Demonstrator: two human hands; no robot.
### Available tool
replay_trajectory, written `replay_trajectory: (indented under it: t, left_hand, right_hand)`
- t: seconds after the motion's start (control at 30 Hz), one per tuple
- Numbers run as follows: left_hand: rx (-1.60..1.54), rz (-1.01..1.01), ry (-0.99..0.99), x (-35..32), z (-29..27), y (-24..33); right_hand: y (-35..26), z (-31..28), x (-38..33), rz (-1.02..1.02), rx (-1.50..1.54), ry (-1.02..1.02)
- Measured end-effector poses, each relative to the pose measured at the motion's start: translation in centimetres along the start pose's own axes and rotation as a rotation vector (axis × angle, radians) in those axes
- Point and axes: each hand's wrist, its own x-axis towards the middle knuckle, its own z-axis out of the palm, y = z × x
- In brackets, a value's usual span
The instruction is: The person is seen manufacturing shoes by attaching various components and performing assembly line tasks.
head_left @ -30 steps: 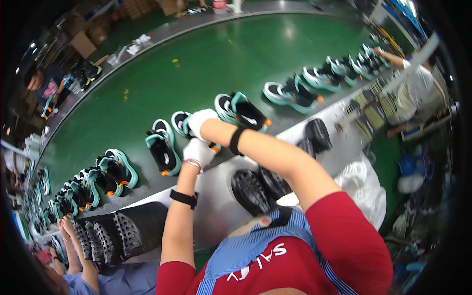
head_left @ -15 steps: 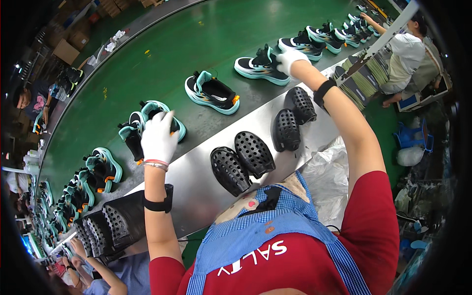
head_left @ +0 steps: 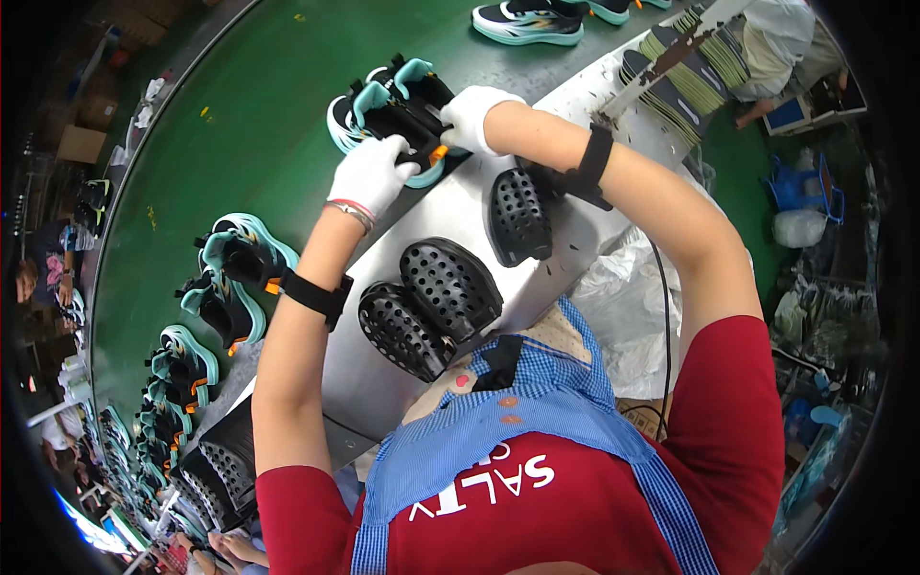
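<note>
I wear a white glove on each grip: the left grip (head_left: 372, 177) toward eleven o'clock, the right grip (head_left: 476, 119) at twelve. Below the left glove's cuff sit a reddish band and a pale bracelet (head_left: 356, 215). A wide black band (head_left: 318, 297) wraps my left forearm at nine o'clock, another (head_left: 591, 168) my right, between one and two. My red T-shirt (head_left: 565, 532) has short sleeves, at seven and four o'clock, and white lettering (head_left: 479, 484). Over it goes a blue apron (head_left: 508, 441) with checked straps (head_left: 682, 513), brown buttons (head_left: 510, 402), beige patches and a black bow-like piece (head_left: 498, 362).
</note>
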Motion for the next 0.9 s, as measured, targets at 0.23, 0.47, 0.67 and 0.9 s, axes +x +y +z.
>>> replay_trajectory:
  t: [0.23, 0.47, 0.67, 0.9]
  left_hand:
    - [-0.125, -0.085, -0.084, -3.5, -2.7, -1.4]
    - [-0.153, -0.072, 0.032, -8.9, -4.8, -0.6]
    - [-0.235, -0.068, 0.055, -12.1, -4.9, 0.7]
    - [-0.278, 0.027, 0.244, -13.3, -3.8, -0.8]
  right_hand:
    - [1.3, -0.1, -10.2, -0.160, 0.092, 0.203]
    - [0.1, 7.2, -16.4, -0.083, 0.115, 0.219]
    - [-0.1, 7.7, -16.5, -0.122, 0.062, 0.342]
    - [-2.0, 2.4, -18.5, -0.232, 0.109, 0.444]
